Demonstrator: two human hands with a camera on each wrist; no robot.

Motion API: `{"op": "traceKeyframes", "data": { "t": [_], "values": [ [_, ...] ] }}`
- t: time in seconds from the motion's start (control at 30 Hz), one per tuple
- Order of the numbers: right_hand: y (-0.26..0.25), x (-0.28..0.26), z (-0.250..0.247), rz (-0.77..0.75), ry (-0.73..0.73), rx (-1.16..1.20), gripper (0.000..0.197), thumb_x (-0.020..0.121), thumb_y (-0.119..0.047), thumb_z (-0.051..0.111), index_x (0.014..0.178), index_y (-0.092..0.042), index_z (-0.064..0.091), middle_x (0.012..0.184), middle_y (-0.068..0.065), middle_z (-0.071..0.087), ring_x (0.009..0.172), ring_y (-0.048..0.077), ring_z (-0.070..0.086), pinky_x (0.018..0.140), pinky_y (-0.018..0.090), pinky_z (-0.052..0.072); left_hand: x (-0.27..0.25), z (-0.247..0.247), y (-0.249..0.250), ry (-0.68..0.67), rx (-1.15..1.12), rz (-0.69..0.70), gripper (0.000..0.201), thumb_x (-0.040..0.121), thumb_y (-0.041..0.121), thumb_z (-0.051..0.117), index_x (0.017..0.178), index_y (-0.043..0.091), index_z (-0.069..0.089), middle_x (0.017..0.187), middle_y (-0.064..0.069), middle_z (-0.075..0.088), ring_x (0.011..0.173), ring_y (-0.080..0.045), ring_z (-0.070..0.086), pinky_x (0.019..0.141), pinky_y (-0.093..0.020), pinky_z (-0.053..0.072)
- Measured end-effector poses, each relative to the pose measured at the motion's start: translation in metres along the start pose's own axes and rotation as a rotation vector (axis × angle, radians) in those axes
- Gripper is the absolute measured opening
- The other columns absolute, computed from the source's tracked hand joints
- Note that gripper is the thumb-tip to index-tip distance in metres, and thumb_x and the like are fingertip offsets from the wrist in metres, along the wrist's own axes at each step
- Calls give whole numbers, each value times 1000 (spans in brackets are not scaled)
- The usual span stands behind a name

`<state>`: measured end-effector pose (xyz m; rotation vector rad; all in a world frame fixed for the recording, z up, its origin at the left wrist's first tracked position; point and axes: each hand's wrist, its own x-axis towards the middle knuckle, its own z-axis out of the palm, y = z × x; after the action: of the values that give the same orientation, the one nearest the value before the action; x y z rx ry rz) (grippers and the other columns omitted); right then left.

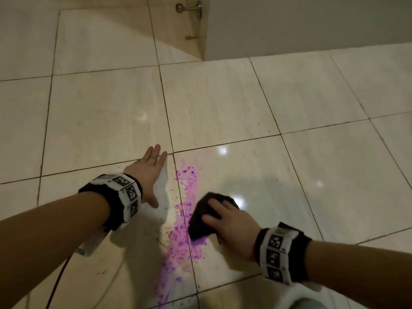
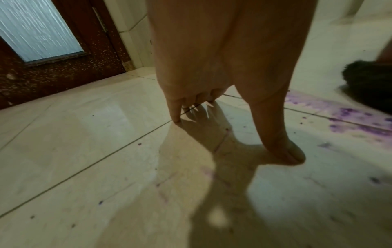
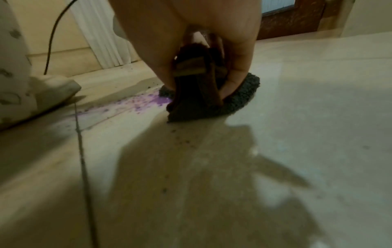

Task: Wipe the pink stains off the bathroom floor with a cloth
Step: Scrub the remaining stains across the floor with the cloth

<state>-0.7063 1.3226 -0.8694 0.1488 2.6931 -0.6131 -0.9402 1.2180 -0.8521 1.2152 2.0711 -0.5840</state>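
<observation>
Pink-purple stains (image 1: 182,230) run in a speckled streak along a grout line of the cream tile floor (image 1: 223,103), also seen as stains (image 2: 356,120) and stains (image 3: 140,102). My right hand (image 1: 227,224) grips a dark fluffy cloth (image 1: 205,217) and presses it onto the right edge of the streak; in the right wrist view the thumb and fingers (image 3: 235,72) curl round the bunched cloth (image 3: 212,102). My left hand (image 1: 149,172) rests flat on the floor just left of the streak, fingers (image 2: 176,109) straight and spread, holding nothing. The cloth (image 2: 369,83) shows at the far right.
A white wall corner (image 1: 289,27) and a metal door stop (image 1: 189,8) lie ahead. A dark wooden door with frosted glass (image 2: 42,33) stands to the left. A thin cable (image 1: 60,275) trails from my left wrist. Patterned fabric (image 3: 17,83) lies near the streak's near end.
</observation>
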Motion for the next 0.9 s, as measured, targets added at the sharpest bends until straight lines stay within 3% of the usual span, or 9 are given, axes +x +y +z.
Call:
{"op": "traceKeyframes", "data": {
  "t": [0.13,0.23,0.37,0.47,0.57,0.63,0.73,0.8,0.9],
  "values": [
    [12,10,-32,15,62,162,50,64,-33,47,111,-19,59,109,10,58,86,33,62,62,35,57,1,1,0,2,-5,2,138,65,49,80,144,7,-25,150,-14,-32,143,-26,-20,117,-33,7],
    [38,45,-66,204,286,102,51,75,-14,57,126,-14,54,128,13,48,108,34,52,83,44,51,2,1,0,3,-21,1,139,64,47,81,144,9,-26,150,-13,-33,142,-25,-22,118,-33,9],
    [53,85,-84,398,192,-22,61,86,-9,55,142,-19,33,146,10,26,127,31,34,103,39,39,2,3,-2,16,-53,4,140,63,47,82,144,10,-27,150,-10,-34,142,-22,-22,119,-33,11],
    [32,88,-73,347,154,-100,58,89,-11,50,143,-18,31,146,13,22,127,33,31,103,38,37,-1,10,-7,53,-98,-28,140,63,52,79,144,8,-27,150,-9,-35,143,-21,-22,118,-32,15],
    [4,70,-52,121,117,-146,55,86,-8,54,139,-15,39,143,16,29,122,35,36,96,42,43,-5,18,-17,59,-117,-69,139,63,66,71,145,10,-26,149,-9,-36,143,-22,-22,118,-33,11],
    [-14,50,-36,-65,44,-172,55,72,-11,70,126,-15,56,130,15,46,104,34,51,76,39,51,-5,19,-21,58,-116,-70,138,63,71,67,145,12,-27,149,-9,-36,143,-22,-22,117,-34,10],
    [-21,32,-19,-157,13,-165,54,45,-18,85,98,-20,71,104,10,64,71,24,62,48,26,51,-4,18,-21,52,-116,-61,138,63,71,67,144,10,-27,149,-11,-35,143,-23,-22,118,-34,9],
    [-17,39,-25,-134,26,-35,53,53,-12,82,104,-16,70,107,13,62,80,30,63,57,32,57,-3,18,-19,45,-117,-61,138,64,69,68,144,9,-27,149,-12,-35,143,-24,-22,118,-35,9],
    [-11,65,-54,15,139,90,53,77,-5,64,129,-11,55,131,18,46,111,37,50,89,47,49,-3,19,-19,45,-126,-67,136,65,66,69,144,11,-28,149,-10,-36,142,-23,-22,117,-34,10]
  ]
}}
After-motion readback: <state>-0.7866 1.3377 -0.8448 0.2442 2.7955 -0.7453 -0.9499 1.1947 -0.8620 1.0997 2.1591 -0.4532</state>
